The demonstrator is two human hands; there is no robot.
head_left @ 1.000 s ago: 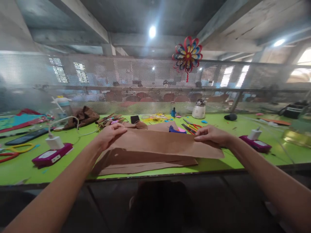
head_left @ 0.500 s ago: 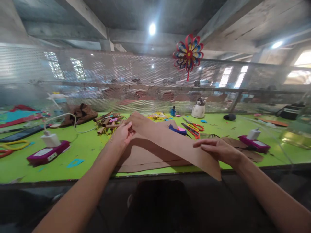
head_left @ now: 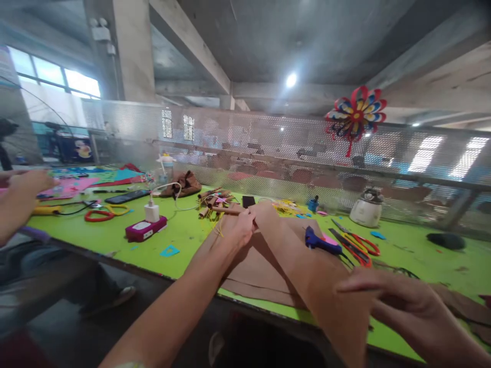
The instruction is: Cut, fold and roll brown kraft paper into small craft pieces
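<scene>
A long strip of brown paper slants in the air toward me, held up at both ends. My left hand pinches its upper far corner. At the near right end, my right hand, slightly blurred, has the strip between its thumb and fingers. Larger brown paper sheets lie flat below the strip at the table's front edge. Just beyond the strip rests a blue glue gun, with orange-handled scissors to its right.
A purple power strip with a white plug stands left on the green table. Rolled brown paper tubes lie behind my left hand. A white jug is at the back right. Another person's hand is at far left.
The view has swung left, bringing a co-worker's arm into sight. My right hand has drawn its end of the strip nearer and lower; the left keeps its pinch.
</scene>
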